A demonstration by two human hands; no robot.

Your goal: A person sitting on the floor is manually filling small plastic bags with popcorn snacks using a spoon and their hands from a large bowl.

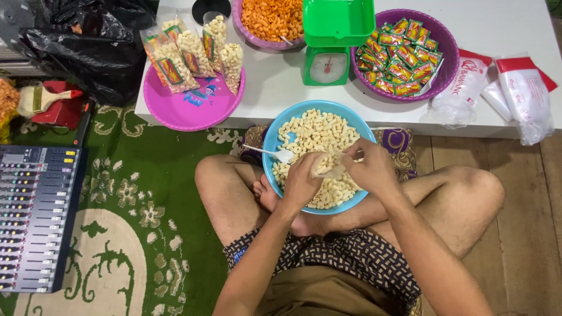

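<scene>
A blue bowl (275,137) full of pale puffed snacks rests on my crossed legs. My left hand (301,181) and my right hand (372,169) both grip a small clear plastic bag (329,168) over the bowl; the bag holds some of the snacks. A white plastic spoon (274,153) lies on the bowl's left rim, just above my left hand.
On the white table (275,82) stand a pink tray (187,108) with several filled snack bags, a green scale (333,41), a purple bowl (445,41) of green sachets, a bowl of orange snacks (272,20) and packs of plastic bags (527,93). An audio mixer (35,216) lies on the green carpet at left.
</scene>
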